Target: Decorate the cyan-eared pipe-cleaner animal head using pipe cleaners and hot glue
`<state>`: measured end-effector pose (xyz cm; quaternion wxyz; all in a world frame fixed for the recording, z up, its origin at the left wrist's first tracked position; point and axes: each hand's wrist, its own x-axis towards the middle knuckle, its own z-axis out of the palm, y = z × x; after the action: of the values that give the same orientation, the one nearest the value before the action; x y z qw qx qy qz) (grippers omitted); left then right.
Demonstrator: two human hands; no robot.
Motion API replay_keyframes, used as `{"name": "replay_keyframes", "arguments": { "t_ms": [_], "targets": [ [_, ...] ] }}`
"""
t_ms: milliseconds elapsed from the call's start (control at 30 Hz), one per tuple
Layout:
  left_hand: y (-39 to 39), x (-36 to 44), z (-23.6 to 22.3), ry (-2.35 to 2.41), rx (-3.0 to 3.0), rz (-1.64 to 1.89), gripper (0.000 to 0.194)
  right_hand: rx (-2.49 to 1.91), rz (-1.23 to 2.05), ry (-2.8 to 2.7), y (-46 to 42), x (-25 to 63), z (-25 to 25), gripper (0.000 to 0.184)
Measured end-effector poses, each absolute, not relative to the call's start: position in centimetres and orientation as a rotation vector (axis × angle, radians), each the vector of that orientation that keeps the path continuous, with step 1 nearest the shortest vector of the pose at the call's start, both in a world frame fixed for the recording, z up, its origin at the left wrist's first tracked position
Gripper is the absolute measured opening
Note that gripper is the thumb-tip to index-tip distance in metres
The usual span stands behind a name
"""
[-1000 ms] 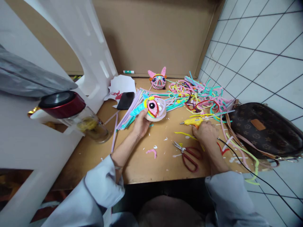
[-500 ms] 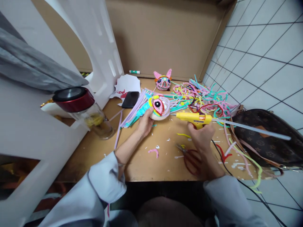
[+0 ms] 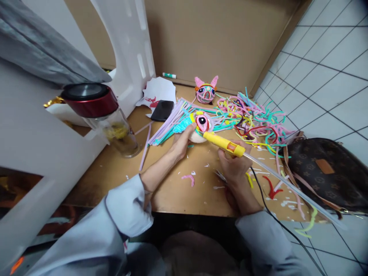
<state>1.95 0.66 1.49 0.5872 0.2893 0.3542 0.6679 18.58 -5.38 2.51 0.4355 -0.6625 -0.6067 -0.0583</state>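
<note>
My left hand (image 3: 182,143) grips a round pipe-cleaner craft head (image 3: 200,126) with a big pink eye, held just above the wooden table (image 3: 169,188). My right hand (image 3: 234,165) is closed around a yellow glue gun (image 3: 225,144), whose nozzle touches the craft head's lower right side. A long clear glue stick (image 3: 290,188) juts from the gun's back toward the lower right, and its black cord (image 3: 276,220) trails off the table edge. Red-handled scissors (image 3: 221,177) lie mostly hidden under my right hand.
A finished pink craft head (image 3: 206,91) stands at the back. Tangled coloured pipe cleaners (image 3: 250,119) fill the right back, straight ones (image 3: 169,126) lie by a black phone (image 3: 162,110). A red-lidded glass jar (image 3: 109,122) stands left, a brown handbag (image 3: 324,172) right.
My right hand lifted the glue gun off the table, swung it left and brought its nozzle to the craft head. The left hand kept holding the craft head.
</note>
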Motion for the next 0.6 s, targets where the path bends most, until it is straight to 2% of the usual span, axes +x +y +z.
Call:
{"name": "replay_keyframes", "arguments": {
  "t_ms": [300, 600],
  "targets": [
    [0.35, 2.12, 1.37, 0.882, 0.709, 1.517, 0.046, -1.637, -0.214, -1.605, -5.27, 19.05, 2.02, 0.024],
    [0.06, 2.45, 1.76, 0.840, 0.668, 1.527, 0.051, -1.383, -0.213, -1.573, -4.78, 19.09, 1.58, 0.023]
  ]
}}
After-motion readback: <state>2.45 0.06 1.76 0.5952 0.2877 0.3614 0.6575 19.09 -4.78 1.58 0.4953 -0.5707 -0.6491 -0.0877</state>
